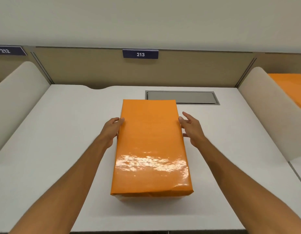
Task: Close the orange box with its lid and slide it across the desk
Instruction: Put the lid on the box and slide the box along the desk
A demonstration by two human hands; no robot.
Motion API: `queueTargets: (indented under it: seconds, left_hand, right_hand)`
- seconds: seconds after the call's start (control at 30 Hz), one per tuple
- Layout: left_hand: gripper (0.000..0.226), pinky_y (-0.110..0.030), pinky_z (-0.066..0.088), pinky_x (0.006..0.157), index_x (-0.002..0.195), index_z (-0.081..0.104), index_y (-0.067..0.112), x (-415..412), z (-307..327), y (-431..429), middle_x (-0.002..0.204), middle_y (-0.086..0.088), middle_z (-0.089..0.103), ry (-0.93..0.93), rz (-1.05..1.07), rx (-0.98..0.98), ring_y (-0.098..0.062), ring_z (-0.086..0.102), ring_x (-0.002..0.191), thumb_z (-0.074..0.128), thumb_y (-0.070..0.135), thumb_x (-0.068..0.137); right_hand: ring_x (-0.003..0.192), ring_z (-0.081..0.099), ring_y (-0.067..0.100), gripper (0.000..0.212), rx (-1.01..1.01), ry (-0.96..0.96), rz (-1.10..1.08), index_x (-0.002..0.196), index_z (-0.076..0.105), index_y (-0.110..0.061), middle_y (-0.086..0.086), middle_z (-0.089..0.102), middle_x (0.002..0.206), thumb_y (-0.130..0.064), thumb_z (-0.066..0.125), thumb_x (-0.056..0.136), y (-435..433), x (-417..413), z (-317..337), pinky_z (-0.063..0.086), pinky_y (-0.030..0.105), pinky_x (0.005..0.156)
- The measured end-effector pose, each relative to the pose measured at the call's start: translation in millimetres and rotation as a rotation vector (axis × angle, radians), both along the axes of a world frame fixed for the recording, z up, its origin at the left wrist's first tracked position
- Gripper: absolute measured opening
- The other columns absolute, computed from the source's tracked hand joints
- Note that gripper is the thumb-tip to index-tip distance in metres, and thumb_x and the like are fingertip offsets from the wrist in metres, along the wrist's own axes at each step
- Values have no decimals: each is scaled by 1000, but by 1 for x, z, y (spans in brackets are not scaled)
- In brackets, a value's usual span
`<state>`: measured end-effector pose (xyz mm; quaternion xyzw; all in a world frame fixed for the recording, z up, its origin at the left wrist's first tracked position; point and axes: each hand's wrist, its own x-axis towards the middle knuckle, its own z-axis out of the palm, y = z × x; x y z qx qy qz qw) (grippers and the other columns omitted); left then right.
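A glossy orange box (150,146) stands in the middle of the white desk (58,141), its lid on top and covering it. My left hand (111,130) presses against the box's left side, thumb on the lid's edge. At the box's right side is my right hand (191,128), fingers spread, fingertips touching or just off the lid's edge. The box's lower body is mostly hidden under the lid.
A grey cable hatch (181,97) is set into the desk just behind the box. Beige dividers stand at the left (19,98) and right (263,112). A panel with the label 213 (140,54) closes the back. Another orange object (291,90) lies on the neighbouring desk, right.
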<state>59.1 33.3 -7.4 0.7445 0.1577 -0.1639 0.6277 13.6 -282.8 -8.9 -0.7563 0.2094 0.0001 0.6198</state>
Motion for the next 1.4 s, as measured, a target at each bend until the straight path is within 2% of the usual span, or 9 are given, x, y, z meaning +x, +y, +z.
queueTargets:
  seconds: [0.2, 0.4, 0.57, 0.77, 0.87, 1.03, 1.13, 1.23, 1.4]
  left_hand:
    - [52, -42, 50, 92, 144, 54, 14, 36, -6, -7, 134, -8, 64, 18, 31, -39, -28, 63, 113, 60, 39, 98]
    - [57, -50, 48, 106, 145, 56, 15, 38, -18, -5, 138, -8, 64, 7, 104, -77, -32, 60, 124, 69, 34, 93]
    - [57, -53, 46, 109, 142, 59, 16, 38, -21, -9, 139, -10, 63, -10, 175, -83, -35, 59, 126, 73, 31, 90]
    - [57, -46, 51, 103, 142, 59, 14, 35, -16, -12, 139, -11, 63, -6, 182, -83, -32, 61, 121, 74, 30, 90]
    - [57, -36, 51, 90, 146, 55, 16, 32, -11, -11, 139, -10, 62, -34, 133, -70, -26, 61, 111, 70, 30, 93]
    - [52, -54, 47, 106, 143, 51, 21, -7, -12, 1, 139, -9, 59, 43, 15, -54, -33, 58, 121, 67, 27, 94]
    - [50, -55, 52, 100, 140, 53, 24, -40, -18, 14, 134, -9, 63, 84, -28, -82, -33, 63, 117, 69, 30, 93]
    - [53, -50, 53, 96, 142, 53, 27, -68, -22, 19, 131, -6, 68, 103, -35, -135, -30, 65, 117, 68, 37, 92]
    - [52, -53, 50, 102, 140, 56, 36, -97, -26, 18, 128, 2, 72, 138, -21, -155, -29, 66, 117, 64, 51, 91]
  right_hand:
    - [120, 64, 35, 53, 32, -12, 13, 148, 53, -21, 13, 65, 135, -34, 65, 99, -8, 48, -5, 59, 58, 89]
    - [111, 68, 29, 49, 0, -21, -38, 145, 58, -21, 10, 70, 128, -32, 66, 98, -5, 56, -20, 60, 47, 79]
    - [117, 66, 30, 49, -87, -25, -44, 144, 58, -18, 12, 67, 135, -36, 64, 98, -4, 57, -27, 56, 56, 98]
    - [118, 66, 30, 49, -166, -49, -1, 145, 57, -20, 11, 67, 136, -41, 58, 101, -4, 55, -29, 53, 54, 102]
    - [121, 64, 33, 56, -94, -3, 37, 150, 50, -23, 12, 64, 138, -46, 57, 100, -4, 50, -22, 57, 58, 94]
    - [113, 63, 24, 62, 45, 73, 29, 154, 41, -25, 3, 62, 131, -48, 58, 99, -2, 16, -21, 54, 53, 89]
    - [107, 64, 18, 52, 100, 116, 30, 141, 50, -23, -5, 66, 113, -46, 64, 96, -4, -13, -28, 54, 50, 86]
    - [108, 66, 19, 43, 167, 146, 23, 131, 56, -23, -1, 70, 117, -44, 66, 94, -4, -42, -35, 54, 57, 95]
    - [107, 69, 30, 21, 265, 154, 60, 114, 66, -37, 1, 73, 116, -45, 65, 94, -1, -74, -38, 59, 49, 84]
